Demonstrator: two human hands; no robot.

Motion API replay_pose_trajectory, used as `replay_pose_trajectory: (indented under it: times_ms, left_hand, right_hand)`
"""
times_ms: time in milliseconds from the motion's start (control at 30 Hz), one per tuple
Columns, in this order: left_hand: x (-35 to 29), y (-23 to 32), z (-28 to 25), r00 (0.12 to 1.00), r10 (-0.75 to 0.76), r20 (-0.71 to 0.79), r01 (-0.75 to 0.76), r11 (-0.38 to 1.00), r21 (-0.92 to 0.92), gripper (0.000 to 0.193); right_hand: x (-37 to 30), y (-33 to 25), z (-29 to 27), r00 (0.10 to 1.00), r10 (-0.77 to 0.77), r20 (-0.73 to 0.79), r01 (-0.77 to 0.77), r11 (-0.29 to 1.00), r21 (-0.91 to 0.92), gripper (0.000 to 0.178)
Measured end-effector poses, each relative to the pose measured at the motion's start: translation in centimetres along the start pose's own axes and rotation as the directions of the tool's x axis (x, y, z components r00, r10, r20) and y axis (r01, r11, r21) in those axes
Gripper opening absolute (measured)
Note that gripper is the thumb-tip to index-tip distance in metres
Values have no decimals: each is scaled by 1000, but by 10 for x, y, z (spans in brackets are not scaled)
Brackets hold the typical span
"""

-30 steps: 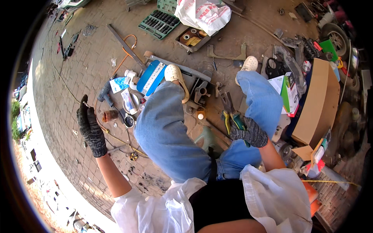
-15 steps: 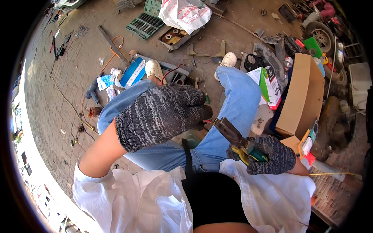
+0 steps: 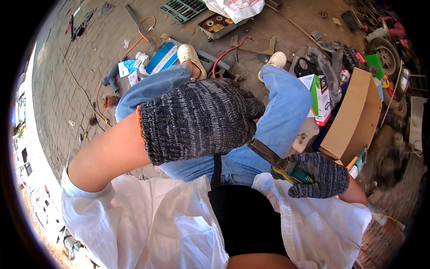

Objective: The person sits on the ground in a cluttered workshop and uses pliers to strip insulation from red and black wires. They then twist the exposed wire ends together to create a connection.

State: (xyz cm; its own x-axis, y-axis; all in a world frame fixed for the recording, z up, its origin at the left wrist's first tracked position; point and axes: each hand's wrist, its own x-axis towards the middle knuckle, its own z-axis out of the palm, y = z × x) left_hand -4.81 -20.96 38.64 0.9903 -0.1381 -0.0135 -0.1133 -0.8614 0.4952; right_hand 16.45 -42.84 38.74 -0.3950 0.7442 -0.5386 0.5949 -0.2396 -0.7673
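My left hand [image 3: 199, 119], in a dark grey knitted glove with an orange cuff edge, is held in front of my lap with its back toward me. Its fingers curl round a red wire [image 3: 222, 54], which loops out beyond the glove; the gripped part is hidden. In my right hand [image 3: 320, 175], gloved alike, are pliers [image 3: 273, 158] with green and yellow handles. Their dark jaws point up and left, close to my left fingertips. Whether the jaws touch the wire cannot be seen.
Beyond my left knee lie a blue tray [image 3: 163, 58], a drill-like tool [image 3: 110, 78] and an orange cord. An open cardboard box [image 3: 351, 116] stands at right, beside smaller boxes and scrap parts. Farther off are a green socket case [image 3: 183, 10] and a metal box [image 3: 219, 27].
My left hand has come nearer and turned, hiding the wire end that showed at its fingertips. More of the red wire shows beyond it. The pliers stay close to those fingertips.
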Motion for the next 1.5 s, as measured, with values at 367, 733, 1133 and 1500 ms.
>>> replay_pose_trajectory:
  times_ms: [367, 733, 1133, 1500]
  left_hand:
    - [-7, -1, 0, 994, 90, 63, -95, 992, 83, 31]
    - [-9, -13, 29, 971, 33, -238, -35, 999, -7, 25]
    - [31, 30, 93, 488, -601, -633, 18, 732, -681, 20]
    - [56, 53, 128, 397, -778, -486, 40, 544, -838, 19]
  right_hand:
    - [7, 16, 6, 1000, -29, 9, 28, 990, 142, 43]
    - [-1, 16, 19, 996, 88, 0, -79, 897, 436, 42]
    - [32, 32, 49, 958, 106, -268, 161, 572, 804, 43]
    - [63, 33, 54, 648, -54, -760, 104, 994, 18, 45]
